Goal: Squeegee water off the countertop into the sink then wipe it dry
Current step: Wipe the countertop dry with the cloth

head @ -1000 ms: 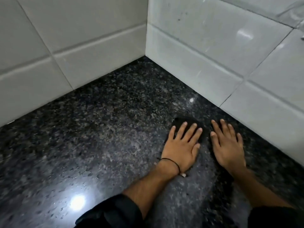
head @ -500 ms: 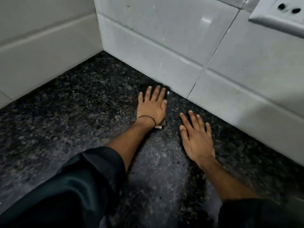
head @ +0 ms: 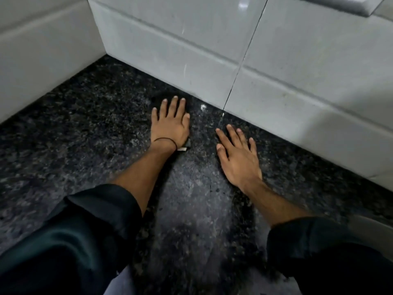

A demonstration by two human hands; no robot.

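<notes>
The black speckled granite countertop (head: 85, 124) fills the lower view and meets white tiled walls at a corner. My left hand (head: 170, 126) lies flat with fingers spread, pressing a dark cloth (head: 155, 101) onto the stone close to the back wall. Only the cloth's edges show around my fingertips, and a white tag (head: 182, 149) sticks out by my wrist. My right hand (head: 238, 158) rests flat on the bare counter to the right, fingers apart, holding nothing. No squeegee or sink is in view.
White wall tiles (head: 191, 50) run along the back and right, and another tiled wall (head: 42, 60) stands at the left. A white socket plate (head: 340, 3) juts out at the top right. A paler wiped streak (head: 191, 199) lies between my forearms.
My left hand has slid the cloth away from me, up to the back wall, then slightly back. My right hand has stayed flat on the counter. The view has swung right.
</notes>
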